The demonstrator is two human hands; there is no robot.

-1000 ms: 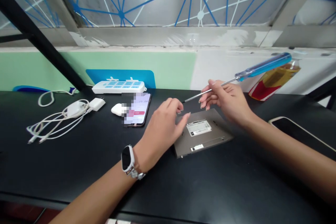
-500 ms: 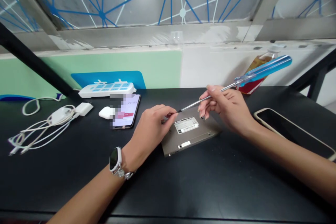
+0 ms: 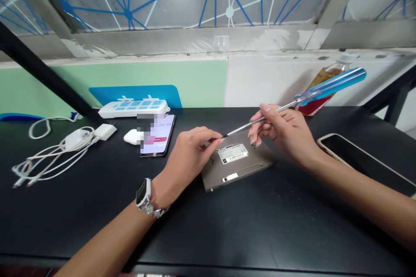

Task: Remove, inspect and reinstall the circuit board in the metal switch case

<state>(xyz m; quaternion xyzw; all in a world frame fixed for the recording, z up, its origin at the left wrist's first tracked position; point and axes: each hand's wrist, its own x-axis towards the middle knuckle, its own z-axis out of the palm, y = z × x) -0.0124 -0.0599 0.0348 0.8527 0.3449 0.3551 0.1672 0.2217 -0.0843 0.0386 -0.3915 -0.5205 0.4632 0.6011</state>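
My right hand (image 3: 287,132) holds a screwdriver (image 3: 247,126) by its metal shaft, between thumb and fingers. Its clear blue handle sticks out up and to the right, past the hand. The dark tip points down-left and meets the pinched thumb and forefinger of my left hand (image 3: 191,149). Whatever those fingertips hold at the tip is too small to make out. Below both hands, a flat grey-brown optical drive (image 3: 250,171) with a white label lies on the black table. My hands cover parts of its far edge.
A phone (image 3: 160,138) with a lit screen and a white earbud case (image 3: 130,136) lie left of the drive. Further left are coiled white cables (image 3: 48,156) with a charger. A power strip (image 3: 134,108) is behind. A bottle (image 3: 320,91) and a dark phone (image 3: 360,160) are right.
The view has shifted slightly, so everything appears a little further right. Both hands keep the same pose, with the screwdriver tip still at the left fingertips.
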